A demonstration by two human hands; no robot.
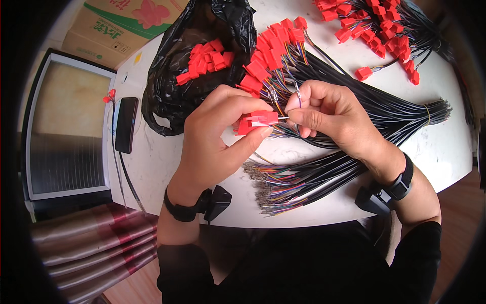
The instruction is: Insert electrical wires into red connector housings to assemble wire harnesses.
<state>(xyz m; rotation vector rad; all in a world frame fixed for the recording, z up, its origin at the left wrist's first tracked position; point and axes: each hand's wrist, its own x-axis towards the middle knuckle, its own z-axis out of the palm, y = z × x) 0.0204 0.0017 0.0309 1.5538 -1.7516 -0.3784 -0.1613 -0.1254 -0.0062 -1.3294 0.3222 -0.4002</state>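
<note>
1 red conn. (262, 119) in L hand (212, 129) grip, 1 wire (283, 118) pinched by R hand (331, 116), 1 blk phone (126, 125)

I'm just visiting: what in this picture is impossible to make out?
All in the head view:
- How far, if at all, the wire in the right hand goes into the red connector: too small to tell.
- Most of the left hand's other fingers, past thumb and forefinger: hidden beneath the hand.
- The number of red pieces in the black bag: they overlap.
- The box's far end: cut off by the top edge.
</note>
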